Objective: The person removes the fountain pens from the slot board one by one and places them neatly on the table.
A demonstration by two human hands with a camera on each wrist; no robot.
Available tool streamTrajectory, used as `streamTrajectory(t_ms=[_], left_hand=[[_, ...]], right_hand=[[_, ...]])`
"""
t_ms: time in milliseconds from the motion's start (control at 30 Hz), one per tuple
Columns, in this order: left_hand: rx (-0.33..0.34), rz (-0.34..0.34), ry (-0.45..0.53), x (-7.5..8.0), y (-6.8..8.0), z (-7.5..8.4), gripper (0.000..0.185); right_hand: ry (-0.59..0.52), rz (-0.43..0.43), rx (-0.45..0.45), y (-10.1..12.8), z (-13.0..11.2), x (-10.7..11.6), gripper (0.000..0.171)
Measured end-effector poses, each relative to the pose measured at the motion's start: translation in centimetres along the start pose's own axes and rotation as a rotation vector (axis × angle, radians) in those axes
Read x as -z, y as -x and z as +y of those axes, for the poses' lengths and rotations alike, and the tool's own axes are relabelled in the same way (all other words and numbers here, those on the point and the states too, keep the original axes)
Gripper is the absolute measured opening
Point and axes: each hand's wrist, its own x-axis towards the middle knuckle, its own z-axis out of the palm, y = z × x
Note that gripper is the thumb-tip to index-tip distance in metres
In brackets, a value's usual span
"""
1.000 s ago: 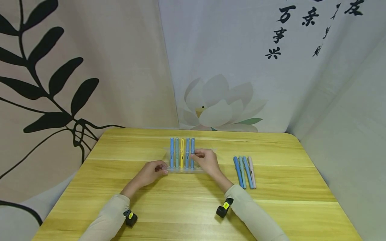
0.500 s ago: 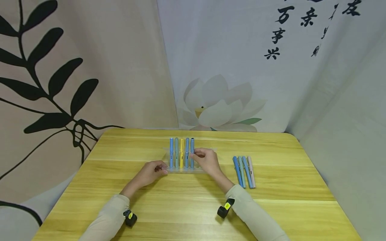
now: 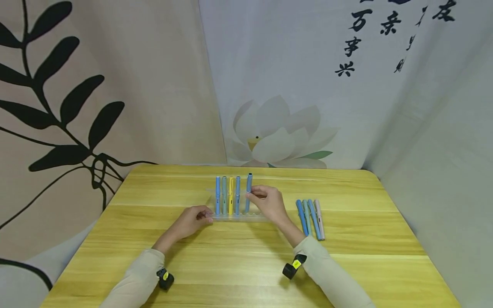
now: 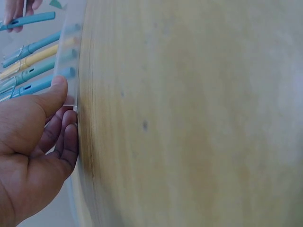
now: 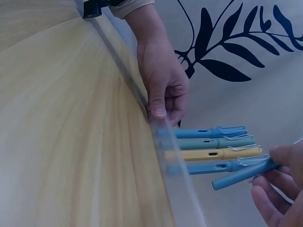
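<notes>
A clear pen rack (image 3: 257, 215) stands mid-table holding several upright pens (image 3: 227, 196), blue, teal and yellow. My right hand (image 3: 253, 196) pinches a blue pen (image 3: 248, 186) just right of that row, raised and tilted off the rack. The right wrist view shows this blue pen (image 5: 240, 175) between my right fingertips (image 5: 280, 155), apart from the racked pens (image 5: 213, 144). My left hand (image 3: 207, 219) grips the rack's left end, thumb on its clear edge (image 4: 66, 71).
Several loose pens (image 3: 310, 217), blue, teal and pale pink, lie side by side on the wooden table (image 3: 246, 265) to the right of my right hand. Printed cloth hangs behind the table and along both sides.
My right hand has lifted the rightmost blue pen up out of the rack and tipped it slightly right. The left hand has stayed on the rack's end.
</notes>
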Motion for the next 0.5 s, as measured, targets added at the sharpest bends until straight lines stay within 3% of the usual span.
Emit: streamTrajectory(t_ms=[500], left_hand=[[0.011, 0.004, -0.007, -0.1, 0.0, 0.0, 0.017]], right_hand=[[-0.012, 0.070, -0.002, 0.7, -0.8, 3.5, 0.026]])
